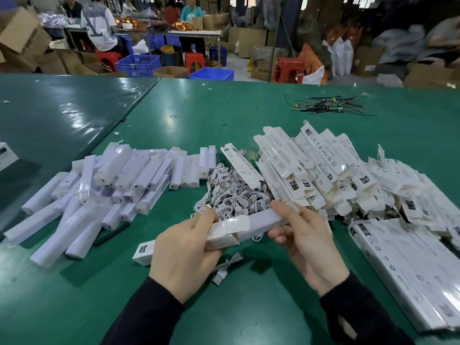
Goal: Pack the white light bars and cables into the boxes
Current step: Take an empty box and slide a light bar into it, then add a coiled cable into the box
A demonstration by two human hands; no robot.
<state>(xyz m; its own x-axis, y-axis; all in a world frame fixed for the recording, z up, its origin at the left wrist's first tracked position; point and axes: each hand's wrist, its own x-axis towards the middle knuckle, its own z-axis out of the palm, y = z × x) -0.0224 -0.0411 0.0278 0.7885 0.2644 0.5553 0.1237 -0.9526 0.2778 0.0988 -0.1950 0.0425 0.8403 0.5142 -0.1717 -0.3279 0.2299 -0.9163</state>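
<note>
Left hand (184, 247) gripping an open-ended box (224, 234), flap raised; right hand (302, 236) pinching a white light bar (261, 221), its near end inside the box mouth. At 12 o'clock, cable heap (234, 195). At 10 o'clock, bare light bars piled (104, 185). At 2 o'clock, empty boxes heaped (323, 168). At 6 o'clock, loose cable (227, 266) on green tabletop (189, 115).

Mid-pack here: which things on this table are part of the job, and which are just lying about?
Job: light bar and box in hand; light bar pile; cable heap; empty boxes; packed stack.
Lying about: dark wire bundle; loose cable.
</note>
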